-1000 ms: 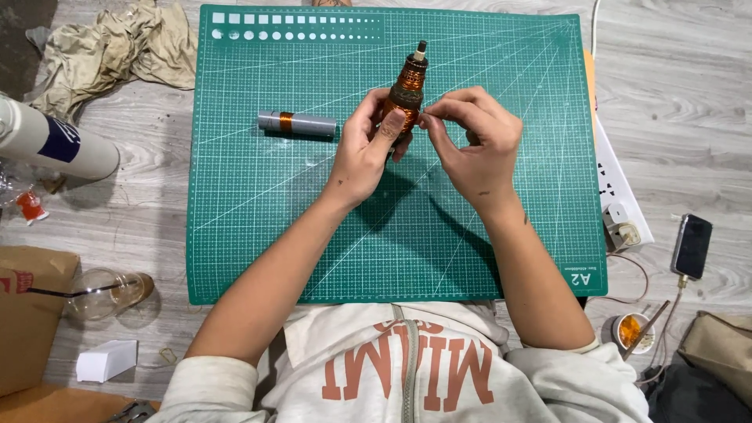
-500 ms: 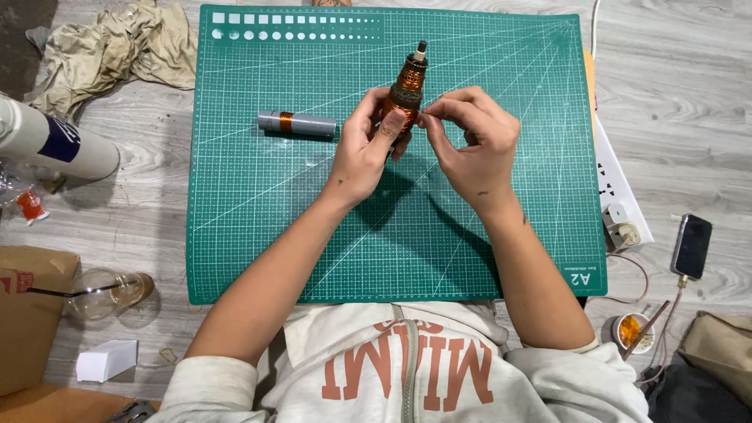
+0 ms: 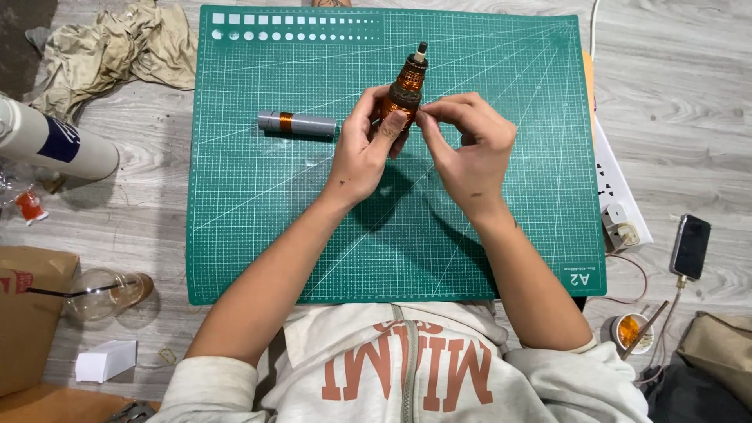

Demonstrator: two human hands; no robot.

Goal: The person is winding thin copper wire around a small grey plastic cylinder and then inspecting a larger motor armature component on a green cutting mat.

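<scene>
Amber translucent cylindrical part with a dark ribbed band and a thin pale-tipped shaft sits above the upper middle of the green gridded cutting mat, held off its surface. Left hand is closed around its lower end, thumb pressed on the side. Right hand has thumb and forefinger pinched together right at that lower end. Grey metal cylinder with an orange band lies on the mat, left of the hands.
</scene>
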